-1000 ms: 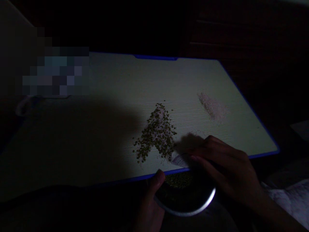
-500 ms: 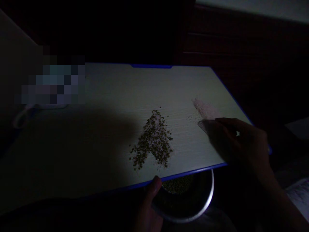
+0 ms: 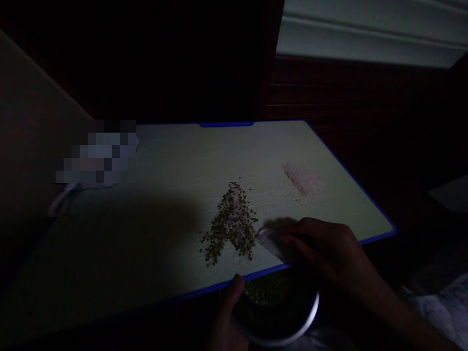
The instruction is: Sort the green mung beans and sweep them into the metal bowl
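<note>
A pile of small green beans mixed with pale grains (image 3: 230,222) lies on a white table with a blue rim (image 3: 164,165). My right hand (image 3: 321,251) rests on the table just right of the pile, fingers closed on a small pale card (image 3: 268,240) whose edge touches the table near the beans. My left hand (image 3: 228,312) grips the rim of a round metal bowl (image 3: 288,326) held under the table's near edge. Green beans (image 3: 263,287) lie inside the bowl.
A streak of pinkish grains (image 3: 302,179) lies at the table's right. A blurred-out object and a white cord (image 3: 60,200) sit at the left. Dark furniture stands behind the table. Pale cloth (image 3: 442,312) shows at the lower right. The scene is very dim.
My right hand went to the pinkish streak with the card, then came back left to the bean pile. The view tilted up. The left hand and bowl stayed under the edge.
</note>
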The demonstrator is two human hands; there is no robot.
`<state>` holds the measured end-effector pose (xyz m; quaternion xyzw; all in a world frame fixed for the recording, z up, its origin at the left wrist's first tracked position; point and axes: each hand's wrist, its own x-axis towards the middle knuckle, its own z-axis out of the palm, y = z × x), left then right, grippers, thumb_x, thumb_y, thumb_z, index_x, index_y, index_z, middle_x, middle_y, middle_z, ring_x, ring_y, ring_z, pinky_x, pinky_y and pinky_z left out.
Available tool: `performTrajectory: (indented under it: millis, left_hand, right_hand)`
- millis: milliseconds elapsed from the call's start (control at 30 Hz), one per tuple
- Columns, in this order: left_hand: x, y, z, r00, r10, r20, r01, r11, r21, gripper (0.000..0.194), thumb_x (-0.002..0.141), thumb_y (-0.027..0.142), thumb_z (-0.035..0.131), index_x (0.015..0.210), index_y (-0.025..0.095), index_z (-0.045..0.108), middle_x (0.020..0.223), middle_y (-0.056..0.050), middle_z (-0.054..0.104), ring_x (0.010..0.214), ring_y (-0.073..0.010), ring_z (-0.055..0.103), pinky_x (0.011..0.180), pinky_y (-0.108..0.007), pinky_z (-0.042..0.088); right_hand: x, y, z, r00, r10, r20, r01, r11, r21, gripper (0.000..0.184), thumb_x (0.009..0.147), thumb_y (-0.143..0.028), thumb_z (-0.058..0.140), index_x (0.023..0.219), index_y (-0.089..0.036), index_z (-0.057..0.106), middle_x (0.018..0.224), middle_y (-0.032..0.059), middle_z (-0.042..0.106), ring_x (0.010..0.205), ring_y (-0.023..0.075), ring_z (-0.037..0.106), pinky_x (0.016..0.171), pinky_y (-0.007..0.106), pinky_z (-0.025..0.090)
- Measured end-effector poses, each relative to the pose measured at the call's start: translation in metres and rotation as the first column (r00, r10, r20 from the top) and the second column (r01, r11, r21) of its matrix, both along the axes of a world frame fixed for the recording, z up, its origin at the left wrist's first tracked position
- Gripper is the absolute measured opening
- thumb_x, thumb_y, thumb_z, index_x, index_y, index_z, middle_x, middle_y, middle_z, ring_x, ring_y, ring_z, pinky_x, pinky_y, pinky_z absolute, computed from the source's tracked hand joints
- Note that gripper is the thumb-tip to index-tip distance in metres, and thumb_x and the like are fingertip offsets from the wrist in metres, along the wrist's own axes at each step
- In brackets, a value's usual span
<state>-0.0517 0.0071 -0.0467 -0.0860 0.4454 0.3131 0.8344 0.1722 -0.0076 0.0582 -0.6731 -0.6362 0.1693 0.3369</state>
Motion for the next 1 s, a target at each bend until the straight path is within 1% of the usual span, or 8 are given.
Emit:
performTrajectory:
  millis: [100, 200, 367, 500, 667, 800, 900, 1000]
  left_hand:
    - [-0.004, -0.001, -0.004, 1.000, 0.002, 0.007, -0.003, 0.996, 0.085, 0.065, 0.089, 0.029, 0.080, 0.151, 0.040, 0.060, 0.124, -0.001, 0.084, 0.136, -0.0290, 0.064, 0.123, -0.045, 0.042]
    - [-0.006, -0.001, 0.001, 0.999, -0.042, 0.006, 0.041, 0.992, 0.118, 0.063, 0.092, 0.029, 0.076, 0.151, 0.042, 0.059, 0.121, -0.001, 0.085, 0.136, -0.0296, 0.064, 0.122, -0.047, 0.044]
    - [-0.007, 0.005, 0.025, 0.995, -0.104, 0.008, 0.099, 0.963, 0.252, 0.050, 0.097, 0.036, 0.069, 0.147, 0.037, 0.063, 0.135, -0.007, 0.079, 0.134, -0.0350, 0.066, 0.111, -0.056, 0.053]
    - [-0.008, 0.011, 0.043, 0.995, -0.097, -0.002, 0.092, 0.941, 0.325, 0.036, 0.099, 0.039, 0.068, 0.133, 0.028, 0.067, 0.143, -0.011, 0.066, 0.119, -0.0288, 0.068, 0.097, -0.051, 0.059]
    - [-0.006, 0.013, 0.060, 0.995, -0.097, -0.009, 0.093, 0.918, 0.385, 0.034, 0.099, 0.037, 0.069, 0.131, 0.027, 0.067, 0.141, -0.011, 0.067, 0.117, -0.0286, 0.068, 0.095, -0.050, 0.060]
    - [-0.005, 0.011, 0.064, 0.994, -0.106, -0.013, 0.102, 0.910, 0.402, 0.035, 0.099, 0.037, 0.069, 0.132, 0.026, 0.066, 0.140, -0.011, 0.067, 0.117, -0.0288, 0.068, 0.095, -0.050, 0.060]
    - [-0.005, 0.007, 0.058, 0.994, -0.111, -0.010, 0.106, 0.911, 0.398, 0.034, 0.099, 0.037, 0.069, 0.131, 0.027, 0.067, 0.140, -0.011, 0.067, 0.116, -0.0284, 0.069, 0.094, -0.049, 0.060]
    - [-0.006, 0.003, 0.047, 0.994, -0.110, -0.005, 0.104, 0.920, 0.378, 0.035, 0.098, 0.037, 0.070, 0.131, 0.027, 0.067, 0.141, -0.011, 0.067, 0.120, -0.0298, 0.068, 0.097, -0.052, 0.059]
  right_hand:
    - [0.003, 0.016, -0.006, 0.997, -0.070, -0.016, 0.069, 0.997, -0.023, 0.020, 0.099, -0.026, 0.064, 0.110, -0.021, 0.080, 0.106, 0.0080, 0.085, 0.092, 0.0211, 0.082, 0.082, 0.034, 0.065]
    - [0.013, 0.030, -0.011, 0.993, -0.120, -0.018, 0.119, 0.993, -0.026, 0.021, 0.098, -0.031, 0.065, 0.106, -0.020, 0.081, 0.102, 0.0091, 0.085, 0.087, 0.0222, 0.081, 0.077, 0.034, 0.062]
    - [0.029, 0.045, -0.017, 0.987, -0.156, -0.038, 0.156, 0.988, -0.011, 0.025, 0.095, -0.035, 0.065, 0.102, -0.018, 0.083, 0.095, 0.0111, 0.085, 0.082, 0.0244, 0.080, 0.072, 0.034, 0.058]
    - [0.044, 0.046, -0.019, 0.980, -0.176, -0.091, 0.177, 0.984, 0.009, 0.027, 0.094, -0.037, 0.065, 0.102, -0.018, 0.083, 0.099, 0.0115, 0.085, 0.088, 0.0253, 0.079, 0.076, 0.035, 0.058]
    - [0.075, 0.055, -0.010, 0.972, -0.198, -0.130, 0.207, 0.976, 0.061, 0.035, 0.098, -0.040, 0.060, 0.112, -0.015, 0.080, 0.113, 0.0141, 0.082, 0.101, 0.0280, 0.078, 0.089, 0.040, 0.058]
    - [0.085, 0.082, -0.003, 0.988, -0.090, -0.122, 0.097, 0.994, 0.056, 0.029, 0.101, -0.038, 0.063, 0.117, -0.017, 0.076, 0.121, 0.0132, 0.077, 0.107, 0.0269, 0.074, 0.098, 0.043, 0.057]
    - [0.079, 0.100, 0.000, 0.992, 0.016, -0.127, -0.013, 1.000, 0.022, 0.035, 0.102, -0.040, 0.067, 0.130, -0.019, 0.067, 0.133, 0.0102, 0.069, 0.111, 0.0248, 0.070, 0.095, 0.046, 0.060]
    - [0.070, 0.104, 0.001, 0.986, 0.098, -0.133, -0.101, 0.995, -0.015, 0.033, 0.102, -0.041, 0.067, 0.127, -0.019, 0.069, 0.127, 0.0094, 0.072, 0.104, 0.0227, 0.072, 0.088, 0.042, 0.062]
